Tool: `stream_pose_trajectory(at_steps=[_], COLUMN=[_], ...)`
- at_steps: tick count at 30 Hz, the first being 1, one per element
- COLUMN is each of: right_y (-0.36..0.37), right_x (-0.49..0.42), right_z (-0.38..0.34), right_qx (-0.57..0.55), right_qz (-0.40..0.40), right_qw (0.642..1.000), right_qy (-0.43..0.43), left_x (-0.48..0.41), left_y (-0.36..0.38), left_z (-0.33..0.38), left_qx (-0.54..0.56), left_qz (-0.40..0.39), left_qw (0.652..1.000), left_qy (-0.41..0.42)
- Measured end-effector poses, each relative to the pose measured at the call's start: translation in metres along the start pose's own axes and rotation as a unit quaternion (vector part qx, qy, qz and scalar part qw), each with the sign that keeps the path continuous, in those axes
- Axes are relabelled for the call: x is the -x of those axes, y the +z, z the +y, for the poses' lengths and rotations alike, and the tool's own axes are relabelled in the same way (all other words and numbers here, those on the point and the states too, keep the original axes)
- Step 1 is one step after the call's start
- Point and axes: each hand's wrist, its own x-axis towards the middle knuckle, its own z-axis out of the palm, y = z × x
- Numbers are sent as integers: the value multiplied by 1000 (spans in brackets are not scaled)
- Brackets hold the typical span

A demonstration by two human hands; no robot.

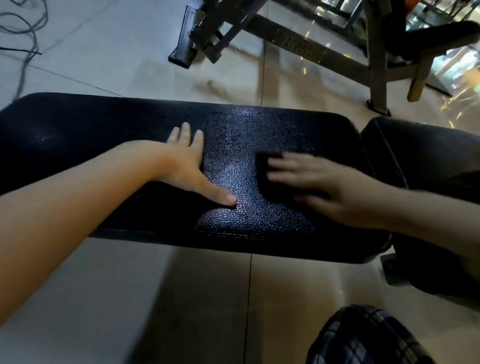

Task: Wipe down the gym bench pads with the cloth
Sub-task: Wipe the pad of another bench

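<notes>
The dark cloth (267,176) lies flat on the long black bench pad (94,132), right of the frame's centre. The right hand (325,184) presses on it with fingers straight and spread (the hand is blurred). The left hand (187,160) rests flat on the same pad just left of the cloth, fingers apart, thumb out. A second pad (425,150) adjoins at the right. A metal frame (291,34) stands upper right, a cable (21,30) upper left.
</notes>
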Motion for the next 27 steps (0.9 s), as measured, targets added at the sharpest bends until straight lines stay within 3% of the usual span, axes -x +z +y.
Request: stream_pose_trajectory(at_steps=[3,7,14,17,21,27], right_y=[-6,-3,13,17,15,11], right_x=[48,11,-180,-217,-165,-21], right_z=[-16,-7,22,24,11,-23], right_qx=[8,8,-4,17,-28,-10], right_qz=[-42,-38,35,47,22,-43], right_qw=[998,996,995,989,998,993], right_qy=[-44,-78,92,140,59,-106], left_x=[-1,-6,-9,-8,-2,6], left_y=[-4,-4,-5,-5,-15,-12], left_z=[-18,-21,-20,-21,-39,-88], left_qx=[7,-2,5,5,-2,44], left_qz=[-8,-18,-18,-14,-35,-49], left_qw=[999,998,998,998,998,990], left_qy=[-39,-54,-59,-57,-49,-128])
